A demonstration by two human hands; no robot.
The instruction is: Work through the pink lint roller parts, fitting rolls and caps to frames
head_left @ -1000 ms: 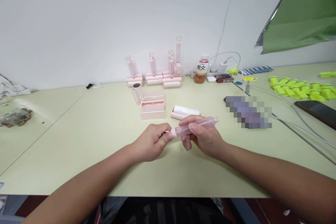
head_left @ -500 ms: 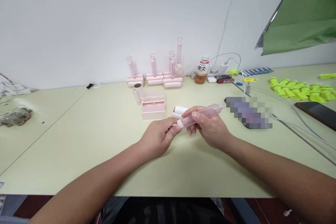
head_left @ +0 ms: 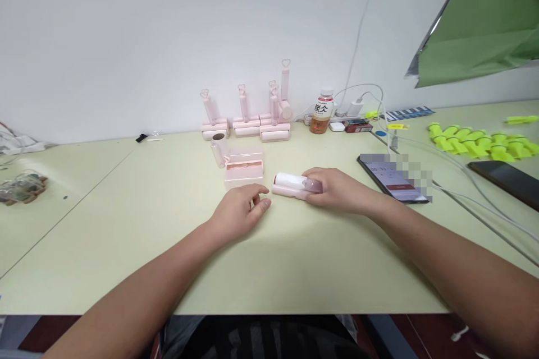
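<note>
The roller (head_left: 290, 184) lies right of the open box (head_left: 243, 173), apparently touching the right hand (head_left: 337, 190).

The lint roller (head_left: 290, 184) under my right hand (head_left: 337, 190) looks like smooth pink plastic with a matt white paper roll. My left hand (head_left: 238, 213) rests on the table (head_left: 126, 207), a smooth, matt pale-green surface. The phone (head_left: 393, 178) screen is glossy.

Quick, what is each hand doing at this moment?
Left hand: loosely curled on the table, holding nothing visible.
Right hand: closed on the pink handle, beside the white roller.
</note>
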